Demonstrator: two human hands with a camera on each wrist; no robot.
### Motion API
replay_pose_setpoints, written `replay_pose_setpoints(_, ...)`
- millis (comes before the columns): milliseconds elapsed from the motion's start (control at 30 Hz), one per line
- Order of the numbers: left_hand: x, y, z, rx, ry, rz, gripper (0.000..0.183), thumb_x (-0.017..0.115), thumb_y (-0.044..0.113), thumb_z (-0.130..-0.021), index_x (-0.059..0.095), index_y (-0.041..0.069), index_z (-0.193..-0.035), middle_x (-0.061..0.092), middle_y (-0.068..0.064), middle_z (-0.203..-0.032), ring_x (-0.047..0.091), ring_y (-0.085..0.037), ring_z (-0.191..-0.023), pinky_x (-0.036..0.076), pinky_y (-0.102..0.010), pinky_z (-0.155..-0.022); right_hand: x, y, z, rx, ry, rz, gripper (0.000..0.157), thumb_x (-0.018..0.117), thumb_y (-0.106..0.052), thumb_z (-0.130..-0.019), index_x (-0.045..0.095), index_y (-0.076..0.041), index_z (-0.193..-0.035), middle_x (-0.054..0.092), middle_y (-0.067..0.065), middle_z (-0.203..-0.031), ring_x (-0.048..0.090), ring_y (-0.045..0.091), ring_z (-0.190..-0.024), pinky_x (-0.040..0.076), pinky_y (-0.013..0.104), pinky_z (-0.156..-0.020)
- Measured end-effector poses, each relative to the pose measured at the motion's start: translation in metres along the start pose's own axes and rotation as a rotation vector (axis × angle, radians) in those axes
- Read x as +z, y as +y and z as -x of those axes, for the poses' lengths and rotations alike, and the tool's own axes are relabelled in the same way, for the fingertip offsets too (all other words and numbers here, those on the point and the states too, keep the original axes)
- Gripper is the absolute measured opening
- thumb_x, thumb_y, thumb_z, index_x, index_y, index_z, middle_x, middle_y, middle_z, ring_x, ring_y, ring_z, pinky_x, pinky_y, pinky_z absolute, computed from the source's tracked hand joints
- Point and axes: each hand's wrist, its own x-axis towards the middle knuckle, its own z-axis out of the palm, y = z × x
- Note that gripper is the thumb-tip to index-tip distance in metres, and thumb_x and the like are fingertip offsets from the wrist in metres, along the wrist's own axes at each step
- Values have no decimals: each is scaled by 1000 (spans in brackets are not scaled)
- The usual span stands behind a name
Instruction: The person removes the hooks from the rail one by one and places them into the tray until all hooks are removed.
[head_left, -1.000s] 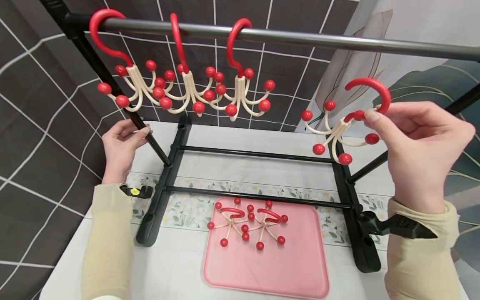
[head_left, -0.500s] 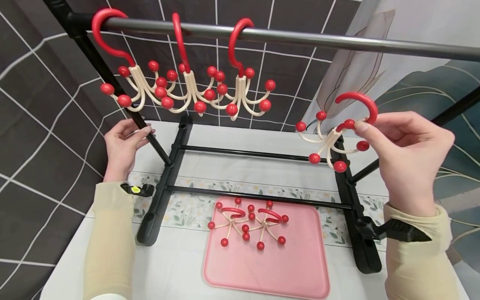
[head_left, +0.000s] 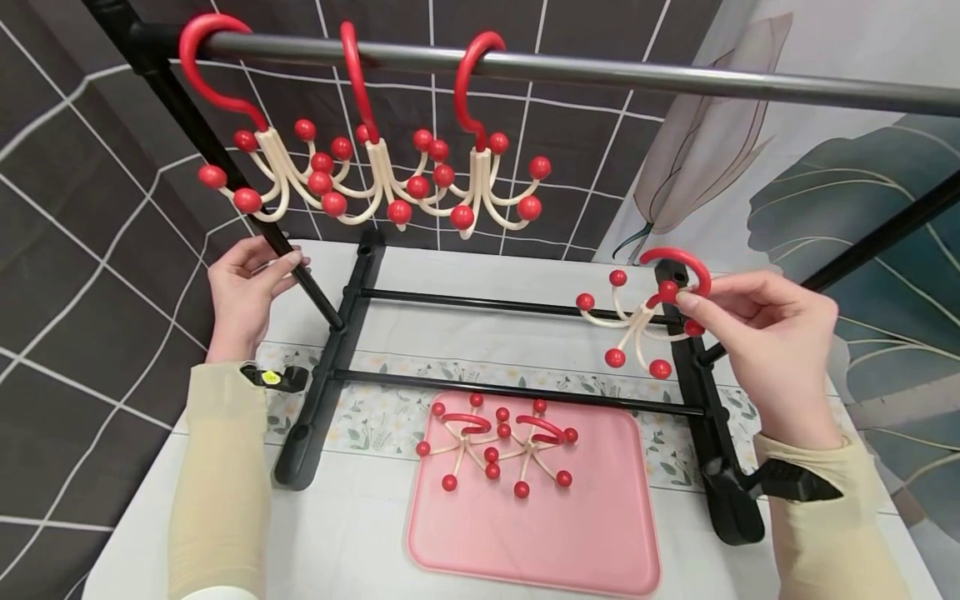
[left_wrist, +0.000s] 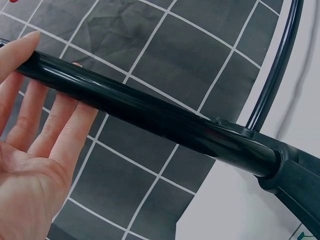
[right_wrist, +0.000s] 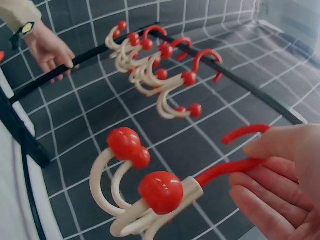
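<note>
My right hand (head_left: 776,346) pinches the red hook of a multi-arm hanger (head_left: 637,329) between thumb and fingers. This hanger has cream arms tipped with red balls, and it is held tilted near the rack's right foot. With thumb and fingers about it, my left hand (left_wrist: 45,135) holds the rack's black left post (left_wrist: 145,112). Three similar hangers hang from the grey top bar (head_left: 600,73): a left one (head_left: 277,171), a middle one (head_left: 381,179) and a right one (head_left: 480,187). Two more, a left hanger (head_left: 462,450) and a right hanger (head_left: 529,454), lie on the pink tray (head_left: 540,550).
The rack's lower front crossbar (head_left: 517,393) and rear crossbar (head_left: 480,302) run between its left foot (head_left: 300,454) and right foot (head_left: 731,508). Dark tiled walls (head_left: 82,275) stand at the left and back. A patterned curtain (head_left: 810,150) hangs at the right.
My right hand has moved down and to the left with the hanger, away from the top bar. The left hand keeps its hold on the post. The hanging and tray hangers stay put.
</note>
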Motion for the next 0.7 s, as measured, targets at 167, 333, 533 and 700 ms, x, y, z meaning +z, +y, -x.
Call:
replay_pose_setpoints(167, 0, 1, 0, 0, 6, -35, 28, 78, -8, -85, 72, -5, -112, 74, -14, -96, 75, -22, -84, 61, -28, -75, 1, 14, 4, 6, -86, -28, 25, 83, 3, -83, 74, 8, -106, 75, 6, -94, 75, 14, -80, 57, 20, -78)
replay_pose_setpoints(333, 0, 2, 0, 10, 6, -73, 29, 79, -6, -85, 73, -3, -113, 75, -13, -96, 76, -21, -84, 61, -26, -75, 0, 24, 11, 1, -159, -50, 23, 83, 7, -81, 73, 10, -102, 75, 6, -92, 75, 14, -78, 58, 21, -75)
replay_pose_setpoints(533, 1, -1, 0, 30, -15, -59, 32, 78, -8, -85, 72, -3, -116, 75, -13, -98, 76, -21, -86, 60, -26, -77, 0, 32, 15, 22, -185, -51, 21, 82, 9, -81, 72, 11, -100, 74, 6, -91, 75, 13, -76, 58, 21, -75)
replay_pose_setpoints(700, 4, -4, -1, 43, -57, -38, 39, 77, -10, -85, 70, -3, -123, 75, -15, -100, 75, -22, -89, 59, -29, -86, 0, 35, 16, 23, -176, -31, 22, 82, 8, -81, 72, 11, -100, 73, 6, -91, 75, 12, -76, 58, 20, -74)
